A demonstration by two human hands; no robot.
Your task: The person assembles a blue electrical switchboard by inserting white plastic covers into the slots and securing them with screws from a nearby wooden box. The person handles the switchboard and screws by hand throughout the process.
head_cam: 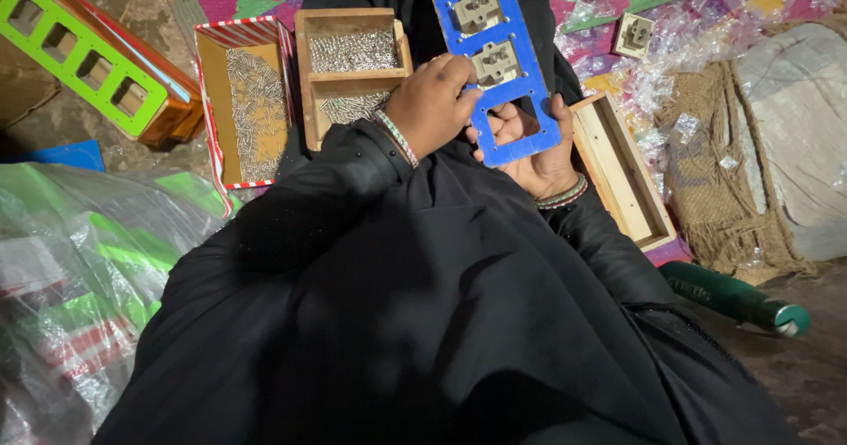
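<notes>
I see a dim floor (pixel 79 114) littered with crinkled clear plastic, bright cloth and burlap, and my one landmark is the blue frame (pixel 503 66), a long plate with square cut-outs held over a lap in black cloth. The right hand (pixel 540 149) lies under the frame's near end, fingers curled up through the empty near cut-out, its grip closed on the frame. The left hand (pixel 432 103) sits on the frame's left edge, fingertips pressing at the grey part (pixel 496 62) seated in the cut-out just beyond the empty one; its grip is closed there, though I cannot tell whether it pinches anything small. A second grey part (pixel 477 8) fills the next cut-out farther up. Left of the frame stands a wooden box (pixel 353 57) with two compartments of small metal pins, and farther left a red-striped tray (pixel 247 101) of the same pins. Right of the frame lies an empty wooden box (pixel 622 172). Far left of it rests a green frame (pixel 84 52).
</notes>
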